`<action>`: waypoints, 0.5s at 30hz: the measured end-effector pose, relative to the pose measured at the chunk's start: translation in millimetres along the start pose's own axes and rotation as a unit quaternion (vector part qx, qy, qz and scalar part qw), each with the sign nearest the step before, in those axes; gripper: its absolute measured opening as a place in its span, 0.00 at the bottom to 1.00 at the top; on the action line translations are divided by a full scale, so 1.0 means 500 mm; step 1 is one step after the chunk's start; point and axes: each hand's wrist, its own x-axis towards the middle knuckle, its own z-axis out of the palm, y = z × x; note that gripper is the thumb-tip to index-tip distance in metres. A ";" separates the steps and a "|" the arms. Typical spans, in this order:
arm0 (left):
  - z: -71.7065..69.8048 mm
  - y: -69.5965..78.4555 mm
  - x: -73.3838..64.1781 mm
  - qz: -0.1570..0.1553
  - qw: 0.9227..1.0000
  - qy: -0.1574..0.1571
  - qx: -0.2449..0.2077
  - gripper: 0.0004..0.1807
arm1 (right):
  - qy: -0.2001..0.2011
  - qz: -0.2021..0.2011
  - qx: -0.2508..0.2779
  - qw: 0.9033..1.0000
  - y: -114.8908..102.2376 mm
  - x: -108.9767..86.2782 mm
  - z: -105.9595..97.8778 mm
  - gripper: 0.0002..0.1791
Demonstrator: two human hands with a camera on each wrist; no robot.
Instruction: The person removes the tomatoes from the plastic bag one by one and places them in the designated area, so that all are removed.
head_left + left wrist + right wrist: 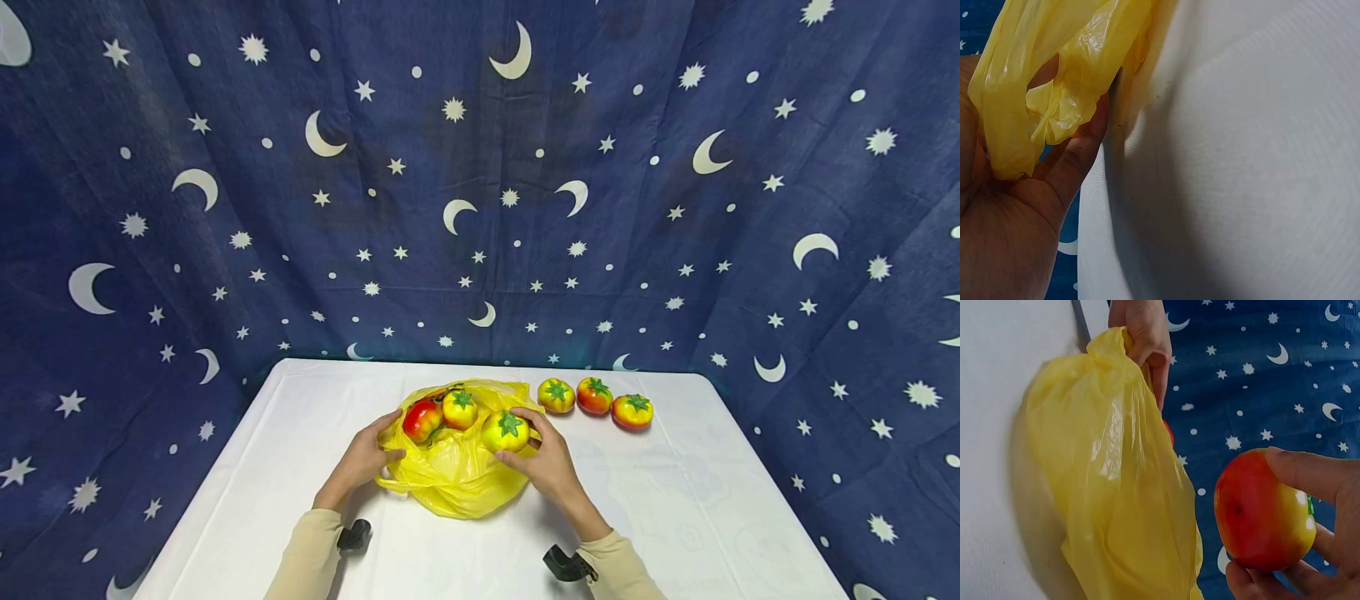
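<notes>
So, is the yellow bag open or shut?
The yellow bag is open: a red fruit and a yellow fruit show in its mouth.

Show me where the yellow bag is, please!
In the head view, the yellow bag is on the white table, between the left hand and the right hand, just left of the three fruits at the back.

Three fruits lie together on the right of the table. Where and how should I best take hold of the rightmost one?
Probably round the widest part of the rightmost fruit, coming from its right, thumb on the near side and fingers opposite. It is round, its green leaves face up, and the middle fruit sits close on its left, while its right is free.
</notes>
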 end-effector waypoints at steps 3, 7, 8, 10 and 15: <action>0.000 -0.001 0.000 0.001 1.000 0.000 -0.001 0.43 | 0.001 0.002 0.005 1.000 0.003 0.000 -0.005 0.37; 0.001 -0.001 0.001 0.000 1.000 -0.001 -0.005 0.42 | 0.004 -0.002 0.007 1.000 0.006 0.003 -0.010 0.36; 0.001 -0.001 0.001 0.000 1.000 -0.001 -0.005 0.42 | 0.005 -0.002 0.008 1.000 0.007 0.005 -0.012 0.36; 0.001 0.001 0.001 0.000 1.000 -0.002 -0.006 0.42 | 0.009 -0.003 0.008 1.000 0.011 0.007 -0.014 0.36; 0.000 0.003 0.000 0.003 1.000 -0.002 -0.001 0.42 | 0.015 0.001 0.007 1.000 0.022 0.017 -0.018 0.37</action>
